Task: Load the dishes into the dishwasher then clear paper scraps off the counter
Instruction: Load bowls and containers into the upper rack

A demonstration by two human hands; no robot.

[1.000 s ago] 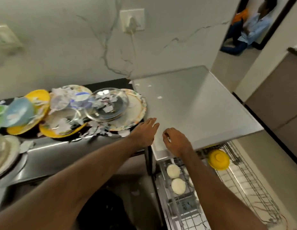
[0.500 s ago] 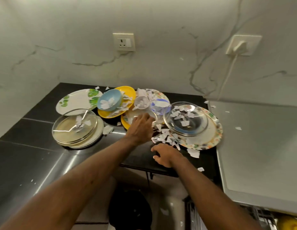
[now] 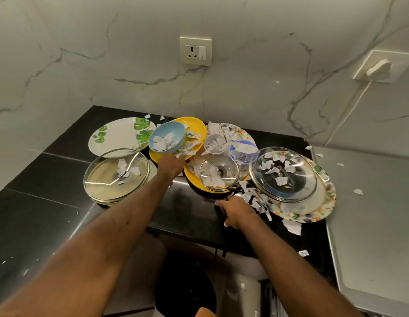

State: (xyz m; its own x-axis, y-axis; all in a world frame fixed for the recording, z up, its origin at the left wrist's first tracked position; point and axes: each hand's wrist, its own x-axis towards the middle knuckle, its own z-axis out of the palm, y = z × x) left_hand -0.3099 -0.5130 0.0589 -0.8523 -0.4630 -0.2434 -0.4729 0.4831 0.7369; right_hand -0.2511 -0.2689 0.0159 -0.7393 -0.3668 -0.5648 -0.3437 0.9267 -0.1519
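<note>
Leftward since half a second ago: the left hand [image 3: 171,167] has gone from the small glass lid [image 3: 218,172] to the blue bowl [image 3: 169,129].
On the black counter [image 3: 50,202] a flowered plate [image 3: 322,202] bears a large glass lid [image 3: 283,175], and the bowl sits on a yellow plate [image 3: 196,124]. The left hand touches the bowl's near rim, its fingers hidden, so its grip cannot be told. The right hand [image 3: 239,210] lies flat, fingers spread, holding nothing, beside paper scraps [image 3: 291,226] strewn over the dishes and the counter.
</note>
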